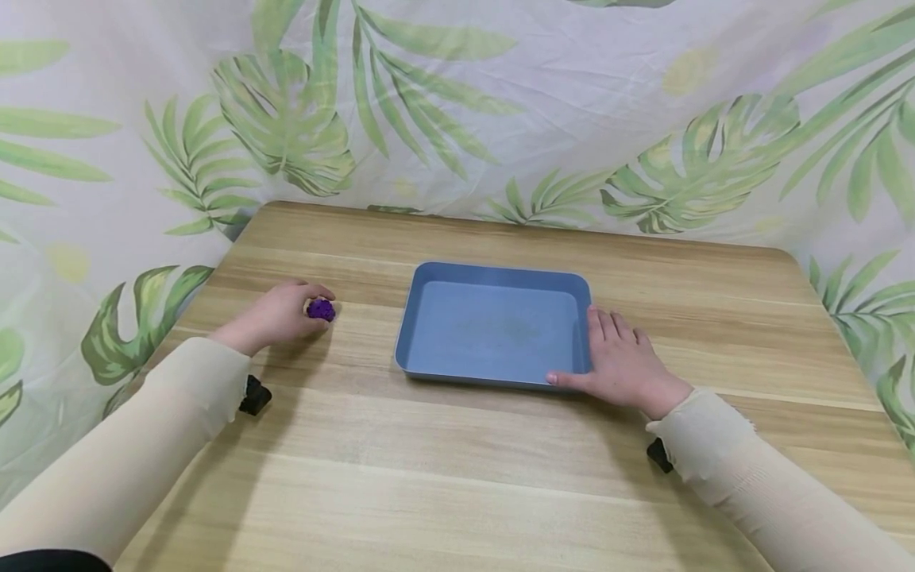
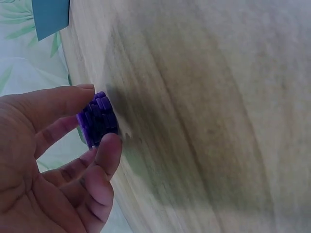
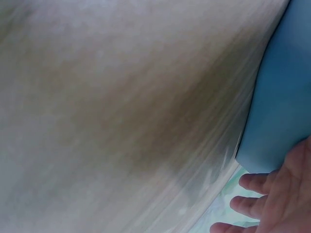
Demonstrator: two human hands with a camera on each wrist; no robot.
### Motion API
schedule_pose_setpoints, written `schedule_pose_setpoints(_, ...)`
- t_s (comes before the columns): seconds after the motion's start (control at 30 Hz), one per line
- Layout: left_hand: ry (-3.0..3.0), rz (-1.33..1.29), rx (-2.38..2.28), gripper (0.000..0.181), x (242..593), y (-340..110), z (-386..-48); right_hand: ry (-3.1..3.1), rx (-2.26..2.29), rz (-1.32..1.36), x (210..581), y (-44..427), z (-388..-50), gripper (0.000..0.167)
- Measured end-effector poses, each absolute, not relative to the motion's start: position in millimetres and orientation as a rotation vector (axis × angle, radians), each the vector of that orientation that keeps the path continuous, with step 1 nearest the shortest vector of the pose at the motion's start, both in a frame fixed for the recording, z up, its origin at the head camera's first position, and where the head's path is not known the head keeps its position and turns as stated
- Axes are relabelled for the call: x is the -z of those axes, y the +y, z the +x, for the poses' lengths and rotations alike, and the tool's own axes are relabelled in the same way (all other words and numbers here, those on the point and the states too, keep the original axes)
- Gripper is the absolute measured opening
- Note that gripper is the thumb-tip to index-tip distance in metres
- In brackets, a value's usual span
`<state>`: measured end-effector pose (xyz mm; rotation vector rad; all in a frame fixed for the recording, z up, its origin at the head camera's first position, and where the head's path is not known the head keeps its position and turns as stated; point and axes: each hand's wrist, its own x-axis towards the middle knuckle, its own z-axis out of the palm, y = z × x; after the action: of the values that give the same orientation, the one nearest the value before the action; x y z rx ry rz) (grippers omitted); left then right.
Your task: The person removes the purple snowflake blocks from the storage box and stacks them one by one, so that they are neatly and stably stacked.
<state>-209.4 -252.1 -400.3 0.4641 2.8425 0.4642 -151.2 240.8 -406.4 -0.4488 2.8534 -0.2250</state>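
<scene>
A small purple knobbly piece [image 1: 322, 309] is between the thumb and fingers of my left hand [image 1: 286, 314], left of the tray. The left wrist view shows this purple piece [image 2: 98, 119] closer, with rows of raised blocks on its surface; my thumb and a fingertip pinch it just above or against the table. On the other side, my right hand [image 1: 622, 361] rests with straight fingers along the right edge of a blue rectangular tray [image 1: 493, 381], thumb at its near right corner. In the right wrist view, its fingers lie beside the tray wall [image 3: 279, 97].
The wooden table [image 1: 429, 477] reaches back to a hanging white cloth with green leaf prints [image 1: 572, 103]. A black wrist device [image 1: 255, 396] sits under the left sleeve, another black device [image 1: 659, 455] under the right.
</scene>
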Motion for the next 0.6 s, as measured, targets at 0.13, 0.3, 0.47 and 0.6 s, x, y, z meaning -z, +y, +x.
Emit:
schedule_pose_setpoints(0.13, 2.854, 0.489, -0.474, 0.045, 401.3, -251.9, -208.5, 2.861, 0.224, -0.453, 406.4, 240.5, -151.3, 0.129)
schedule_pose_setpoints(0.3, 2.856, 0.501, -0.485, 0.041, 402.9, -250.5, -207.1, 2.857, 0.218, -0.449, 406.4, 240.6, -151.4, 0.130)
schedule_pose_setpoints(0.47, 2.868, 0.515, -0.498, 0.039, 404.1, -249.0, -206.5, 2.853, 0.219, -0.447, 405.5, 240.8, -150.9, 0.131)
schedule_pose_setpoints(0.6, 2.884, 0.508, -0.501, 0.038, 404.9, -247.5, -206.3, 2.847, 0.230, -0.453, 405.9, 240.4, -150.6, 0.130)
